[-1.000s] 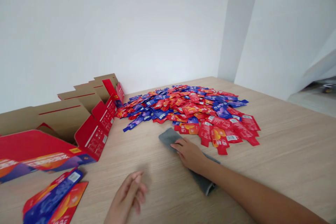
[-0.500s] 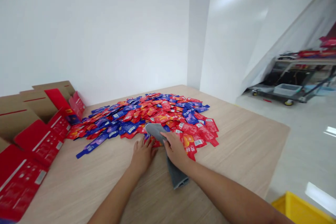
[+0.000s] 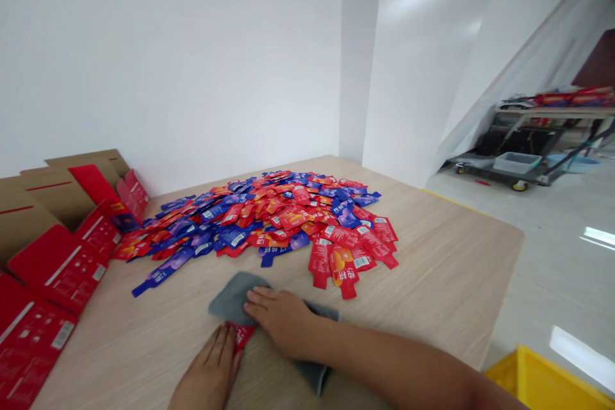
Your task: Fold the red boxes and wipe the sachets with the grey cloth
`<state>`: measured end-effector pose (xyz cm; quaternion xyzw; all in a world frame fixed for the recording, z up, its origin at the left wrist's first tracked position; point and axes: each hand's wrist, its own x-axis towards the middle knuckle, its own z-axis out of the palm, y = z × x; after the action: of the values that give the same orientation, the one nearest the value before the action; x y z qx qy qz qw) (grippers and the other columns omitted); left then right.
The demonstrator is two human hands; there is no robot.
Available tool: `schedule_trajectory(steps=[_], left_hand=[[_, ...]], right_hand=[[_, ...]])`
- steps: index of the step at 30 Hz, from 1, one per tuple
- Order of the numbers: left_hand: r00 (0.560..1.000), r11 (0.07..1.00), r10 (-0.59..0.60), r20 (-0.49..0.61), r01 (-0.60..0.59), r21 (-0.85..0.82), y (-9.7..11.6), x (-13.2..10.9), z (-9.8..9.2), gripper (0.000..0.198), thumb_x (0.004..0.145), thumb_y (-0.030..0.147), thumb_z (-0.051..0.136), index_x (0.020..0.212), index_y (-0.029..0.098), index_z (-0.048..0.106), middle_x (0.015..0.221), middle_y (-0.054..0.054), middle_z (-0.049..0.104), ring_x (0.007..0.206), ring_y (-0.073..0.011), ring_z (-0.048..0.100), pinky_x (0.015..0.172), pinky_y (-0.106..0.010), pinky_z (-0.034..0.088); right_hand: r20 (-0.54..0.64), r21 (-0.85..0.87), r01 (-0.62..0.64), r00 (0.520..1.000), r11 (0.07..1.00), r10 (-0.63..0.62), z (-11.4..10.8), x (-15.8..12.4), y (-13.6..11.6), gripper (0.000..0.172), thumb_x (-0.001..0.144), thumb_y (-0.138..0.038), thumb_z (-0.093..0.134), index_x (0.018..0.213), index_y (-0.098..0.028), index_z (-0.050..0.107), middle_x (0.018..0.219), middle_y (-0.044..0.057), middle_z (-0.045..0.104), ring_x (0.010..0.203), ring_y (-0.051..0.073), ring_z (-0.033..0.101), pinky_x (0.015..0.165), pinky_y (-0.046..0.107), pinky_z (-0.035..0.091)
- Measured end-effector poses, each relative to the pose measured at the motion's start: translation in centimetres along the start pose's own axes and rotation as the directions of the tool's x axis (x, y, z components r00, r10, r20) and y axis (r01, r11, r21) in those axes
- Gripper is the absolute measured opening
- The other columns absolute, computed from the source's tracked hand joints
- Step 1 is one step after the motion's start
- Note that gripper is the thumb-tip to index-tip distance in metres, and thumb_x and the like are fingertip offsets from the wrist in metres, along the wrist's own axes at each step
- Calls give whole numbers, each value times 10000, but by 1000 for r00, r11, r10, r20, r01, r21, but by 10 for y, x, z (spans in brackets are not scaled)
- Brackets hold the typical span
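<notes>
My right hand presses a folded grey cloth down on the wooden table, its fingers bent over the cloth. Part of the cloth hangs out below the wrist. Under the cloth's lower edge lies a red sachet, mostly covered. My left hand grips the near end of this sachet with its fingers close together, low on the tabletop. Beyond both hands spreads a heap of red and blue sachets, flat pouches with narrow necks.
Red cardboard boxes with raised brown flaps stand in a row at the left. A white wall rises behind the table. A yellow crate is at the lower right, and a trolley stands on the floor beyond.
Both hands have come back from the heap's front edge toward me and leftward, bringing the cloth and a red sachet. The cloth now lies over that sachet.
</notes>
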<state>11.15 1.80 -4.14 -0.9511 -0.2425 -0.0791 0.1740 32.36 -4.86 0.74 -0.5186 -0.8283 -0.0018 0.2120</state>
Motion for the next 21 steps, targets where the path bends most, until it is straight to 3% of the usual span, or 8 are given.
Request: schedule_trajectory(steps=[2, 7, 11, 15, 18, 20, 21], left_hand=[[996, 1000, -27, -85, 25, -19, -3, 2, 2, 370, 869, 203, 322, 982, 159, 672, 1038, -107, 688, 968, -234, 641, 823, -347, 535], [994, 995, -1, -111, -10, -95, -5, 6, 4, 338, 881, 226, 328, 881, 200, 666, 837, -55, 713, 813, -195, 669, 780, -295, 538], [982, 996, -74, -172, 65, -52, 3, 14, 0, 354, 868, 241, 322, 905, 138, 659, 940, -136, 700, 869, -243, 661, 768, -349, 541], [959, 961, -249, -135, 228, -158, 12, 26, -23, 303, 844, 214, 344, 878, 132, 634, 903, -150, 692, 838, -243, 655, 764, -364, 524], [882, 830, -469, -40, 425, -363, 13, 33, -43, 264, 830, 245, 352, 830, 161, 602, 809, -109, 676, 780, -227, 635, 724, -348, 499], [777, 624, -626, 68, 551, -555, 13, 35, -50, 255, 817, 280, 340, 769, 178, 569, 696, -70, 642, 686, -209, 614, 661, -327, 479], [723, 469, -671, 168, 588, -659, 13, 35, -52, 244, 804, 294, 345, 728, 184, 550, 636, -48, 618, 625, -192, 596, 623, -308, 467]], right_hand=[[26, -41, -56, 998, 998, 57, 1, 0, 4, 545, 774, -157, 583, 1303, -114, 457, 1378, 123, 439, 1272, 224, 390, 1042, 309, 359], [77, -1, 69, 995, 998, -69, -1, -9, -4, 507, 844, -267, 503, 1329, -139, 430, 1397, 70, 426, 1305, 172, 334, 1091, 253, 247], [82, 74, -205, 977, 976, 198, -6, -2, 22, 511, 770, -122, 511, 1281, -109, 494, 1368, 115, 456, 1256, 214, 413, 1052, 310, 323], [3, 156, -363, 930, 918, 368, -10, 2, 56, 477, 812, -82, 383, 1275, -93, 498, 1274, 137, 550, 1180, 220, 500, 997, 367, 398], [-59, 245, -401, 903, 883, 426, -11, -4, 50, 503, 866, -114, 298, 1357, -159, 399, 1297, 99, 536, 1183, 195, 496, 984, 387, 415], [-98, 297, -343, 917, 891, 386, -10, -9, 29, 514, 879, -123, 286, 1387, -165, 347, 1354, 87, 478, 1239, 174, 433, 1031, 377, 362], [-101, 313, -264, 946, 912, 309, -10, -12, 17, 518, 877, -124, 304, 1393, -162, 338, 1382, 82, 446, 1266, 166, 395, 1055, 364, 328]])
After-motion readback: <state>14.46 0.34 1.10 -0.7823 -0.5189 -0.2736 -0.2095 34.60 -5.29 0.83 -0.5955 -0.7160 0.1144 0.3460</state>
